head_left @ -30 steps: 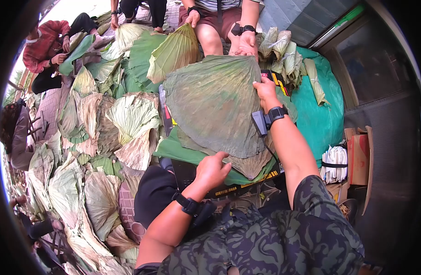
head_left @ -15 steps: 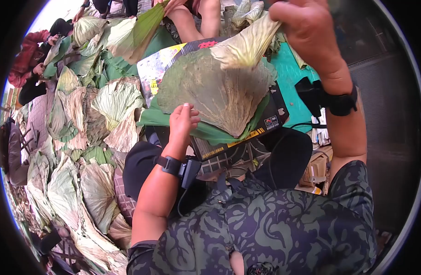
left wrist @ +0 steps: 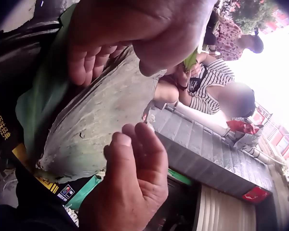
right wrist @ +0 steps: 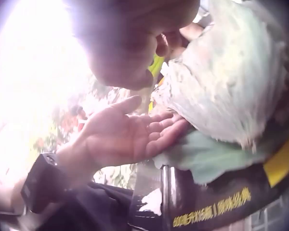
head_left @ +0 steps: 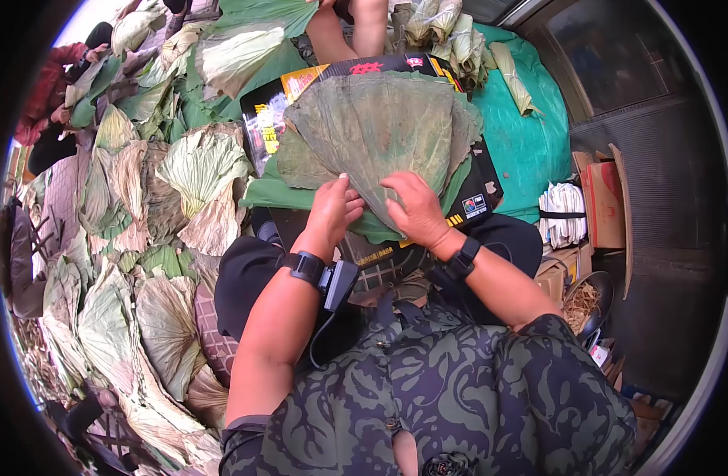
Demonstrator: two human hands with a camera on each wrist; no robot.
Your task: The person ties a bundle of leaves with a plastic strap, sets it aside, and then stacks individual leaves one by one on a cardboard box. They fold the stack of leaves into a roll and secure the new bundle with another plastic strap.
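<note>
A folded, grey-green dried lotus leaf (head_left: 380, 127) lies fanned out on top of other leaves, its pointed end towards me. Under it a fresh green leaf (head_left: 276, 194) sticks out at the left and bottom. My left hand (head_left: 332, 210) is at the leaf's lower left edge, palm turned inward and fingers fairly straight, with its fingertips right at the edge in the right wrist view. Over the lower right part hovers my right hand (head_left: 418, 208), thumb and fingers spread apart with no leaf between them; the left wrist view shows this right hand (left wrist: 135, 178) too.
The stack rests on a black printed cardboard box (head_left: 483, 174) over my knees. Many dried leaves (head_left: 169, 333) cover the ground at the left. Rolled leaf bundles (head_left: 467, 47) lie on a green tarp (head_left: 522, 151). A person (head_left: 348, 32) sits across, handling a green leaf (head_left: 261, 20).
My right hand, raised at the upper right with a pale leaf half a second ago, has come down to the stack. A leaf now lies spread on top. My left hand moved slightly right.
</note>
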